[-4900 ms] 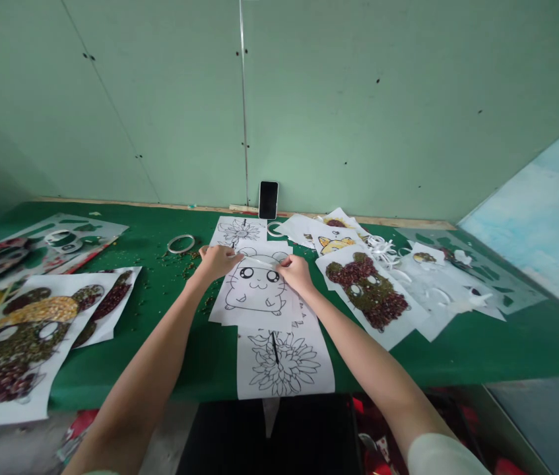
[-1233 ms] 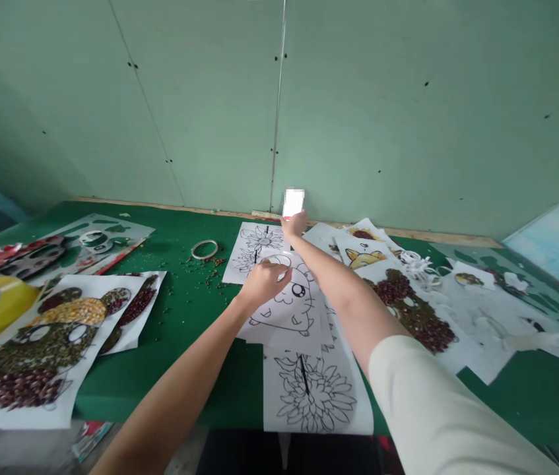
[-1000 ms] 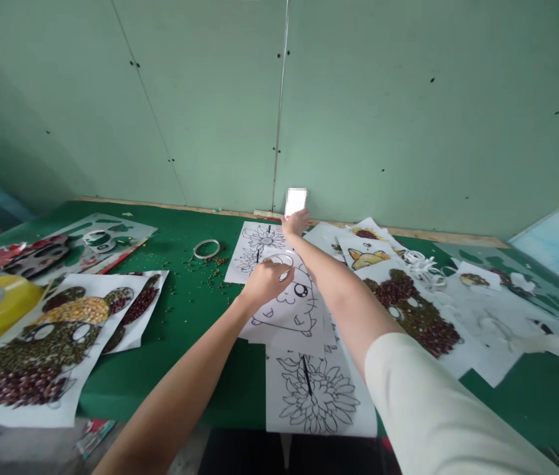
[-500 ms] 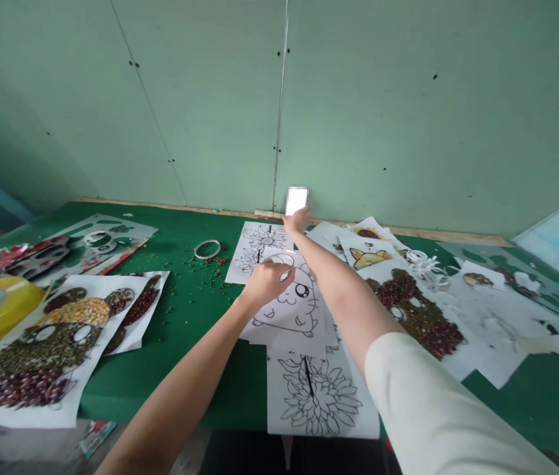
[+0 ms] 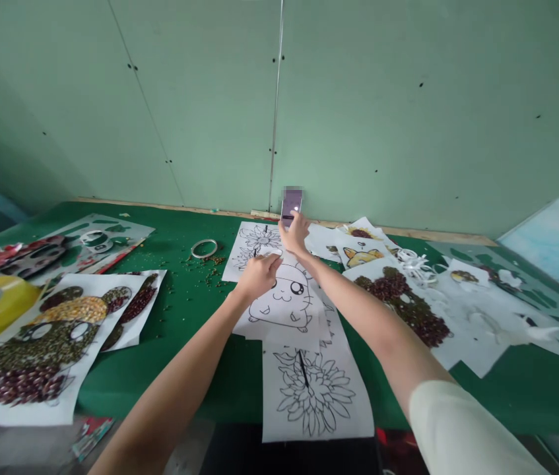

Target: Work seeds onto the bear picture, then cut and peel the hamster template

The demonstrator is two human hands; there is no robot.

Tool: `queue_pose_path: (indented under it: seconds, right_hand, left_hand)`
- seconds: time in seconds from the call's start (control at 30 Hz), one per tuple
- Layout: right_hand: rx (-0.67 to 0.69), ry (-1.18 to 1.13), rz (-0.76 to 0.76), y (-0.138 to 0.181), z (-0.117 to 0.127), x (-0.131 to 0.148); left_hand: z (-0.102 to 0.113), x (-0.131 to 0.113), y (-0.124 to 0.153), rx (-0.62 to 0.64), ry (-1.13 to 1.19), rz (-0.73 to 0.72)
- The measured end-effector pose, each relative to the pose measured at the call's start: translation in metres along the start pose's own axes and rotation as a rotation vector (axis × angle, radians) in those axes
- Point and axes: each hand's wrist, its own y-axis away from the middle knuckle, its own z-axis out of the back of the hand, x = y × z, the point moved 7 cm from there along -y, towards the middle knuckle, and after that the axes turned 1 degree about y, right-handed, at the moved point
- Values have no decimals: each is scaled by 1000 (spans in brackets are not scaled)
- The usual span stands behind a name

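My right hand point(image 5: 295, 235) reaches to the back of the table and grips the lower end of a phone point(image 5: 292, 200), a finger or thumb over its lit screen. The phone stands upright close to the wall. My left hand point(image 5: 259, 274) is closed, fingers curled, above the top of a hamster line drawing point(image 5: 284, 307). Something small and pale shows at its fingertips, too small to name. Under the hamster sheet lie flower line drawings, one sheet point(image 5: 316, 402) towards me and another point(image 5: 244, 251) behind.
On the left are bean-mosaic pictures point(image 5: 51, 343), a yellow tape roll point(image 5: 6, 310) and a small tub point(image 5: 96, 241). A white ring point(image 5: 204, 249) lies among scattered seeds. To the right are more picture sheets point(image 5: 477, 330) and white cord point(image 5: 415, 264). The green wall point(image 5: 358, 99) rises behind.
The phone screen has gone from bright white to dark purple, with a digit of my right hand now over it. My left hand has shifted slightly, its fingers more curled. The view has turned slightly.
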Motion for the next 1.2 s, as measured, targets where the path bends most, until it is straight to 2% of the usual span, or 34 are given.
queue_pose_path:
  seconds: [0.2,0.33,0.5,0.67,0.9,1.2]
  right_hand:
    - [67,-192,294,94,72,-11]
    - [120,-168,493,132,97,-9]
    - [81,-123,537,139,104,-2]
    - [30,-118,514,140,103,-1]
    - [60,-114,541,141,103,-1]
    - [79,-48,596,146,101,4]
  left_hand:
    - [3,0,0,44,-13,-29]
    - [1,-8,-1,96,1,-116]
    - [-4,-16,0,157,26,-193]
    - [-6,-13,2,171,7,-181]
    - [-12,-9,4,159,16,-162]
    - [-6,-15,3,113,-10,-135]
